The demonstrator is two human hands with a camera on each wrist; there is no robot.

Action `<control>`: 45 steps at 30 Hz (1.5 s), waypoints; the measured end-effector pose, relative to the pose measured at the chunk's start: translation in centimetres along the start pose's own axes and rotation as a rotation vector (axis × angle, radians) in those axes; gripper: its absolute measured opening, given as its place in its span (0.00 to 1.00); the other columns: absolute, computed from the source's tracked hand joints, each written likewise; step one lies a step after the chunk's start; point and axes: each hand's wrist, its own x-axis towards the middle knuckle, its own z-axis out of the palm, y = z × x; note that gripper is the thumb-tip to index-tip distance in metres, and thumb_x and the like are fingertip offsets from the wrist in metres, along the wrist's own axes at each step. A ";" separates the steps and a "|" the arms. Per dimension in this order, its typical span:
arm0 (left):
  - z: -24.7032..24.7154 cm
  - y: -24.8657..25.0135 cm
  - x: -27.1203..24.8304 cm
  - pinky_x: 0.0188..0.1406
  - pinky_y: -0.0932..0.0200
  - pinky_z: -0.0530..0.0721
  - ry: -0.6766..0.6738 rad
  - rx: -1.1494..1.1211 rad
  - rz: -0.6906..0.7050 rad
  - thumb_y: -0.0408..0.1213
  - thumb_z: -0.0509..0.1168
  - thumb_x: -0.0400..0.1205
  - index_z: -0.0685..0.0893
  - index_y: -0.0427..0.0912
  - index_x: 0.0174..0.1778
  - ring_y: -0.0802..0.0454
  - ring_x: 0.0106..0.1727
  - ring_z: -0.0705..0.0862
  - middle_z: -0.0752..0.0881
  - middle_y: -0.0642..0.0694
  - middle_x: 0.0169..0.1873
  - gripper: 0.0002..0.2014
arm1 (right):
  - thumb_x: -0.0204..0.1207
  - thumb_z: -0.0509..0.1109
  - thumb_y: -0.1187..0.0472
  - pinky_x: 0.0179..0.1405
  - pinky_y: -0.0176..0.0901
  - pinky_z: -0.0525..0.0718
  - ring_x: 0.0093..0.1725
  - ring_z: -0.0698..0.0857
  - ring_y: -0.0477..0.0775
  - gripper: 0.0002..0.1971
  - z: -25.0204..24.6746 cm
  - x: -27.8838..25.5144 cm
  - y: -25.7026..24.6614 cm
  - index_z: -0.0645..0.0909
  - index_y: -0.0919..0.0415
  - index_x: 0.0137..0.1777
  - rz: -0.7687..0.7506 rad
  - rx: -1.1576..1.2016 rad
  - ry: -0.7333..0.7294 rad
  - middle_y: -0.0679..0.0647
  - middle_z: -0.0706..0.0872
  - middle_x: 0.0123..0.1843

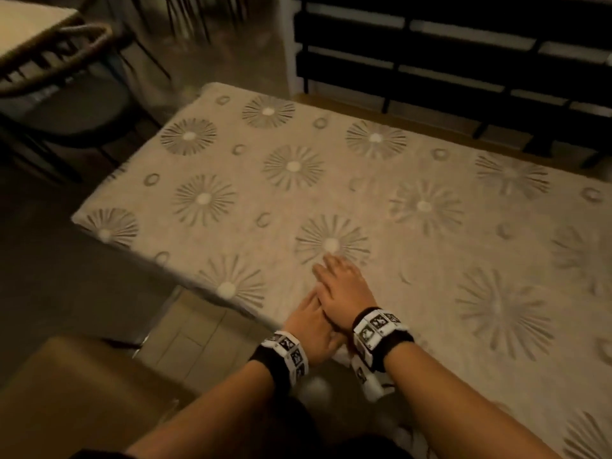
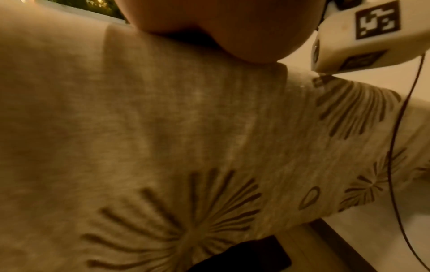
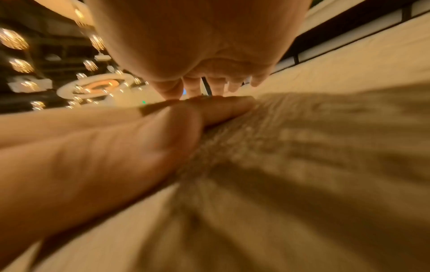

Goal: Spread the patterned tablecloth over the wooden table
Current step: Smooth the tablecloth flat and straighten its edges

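Observation:
The beige tablecloth (image 1: 381, 200) with grey starburst flowers lies flat over the table and hides almost all of it. Only a wooden strip (image 1: 381, 115) shows past its far edge. Both hands rest on the cloth near its front-left edge. My right hand (image 1: 339, 283) lies flat with straight fingers, its palm overlapping my left hand (image 1: 306, 321), which also lies flat beneath it. The left wrist view shows the heel of my left hand (image 2: 221, 27) on the cloth (image 2: 163, 147). In the blurred right wrist view my right hand (image 3: 197, 46) hovers over my left hand (image 3: 116, 156).
A dark round chair (image 1: 66, 104) stands left of the table, with a pale tabletop (image 1: 29, 24) behind it. A black slatted railing (image 1: 463, 61) runs along the far side. A brown box-like surface (image 1: 82, 392) sits at lower left beside tiled floor (image 1: 198, 332).

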 end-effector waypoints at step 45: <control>-7.4 -55.1 -13.8 0.67 0.47 0.72 -0.022 -0.605 -1.274 0.60 0.40 0.85 0.73 0.35 0.74 0.35 0.69 0.77 0.74 0.31 0.73 0.36 | 0.59 0.60 0.34 0.52 0.52 0.69 0.60 0.73 0.57 0.36 -0.9 20.7 -13.8 0.71 0.48 0.67 -0.135 -0.316 -0.127 0.50 0.74 0.64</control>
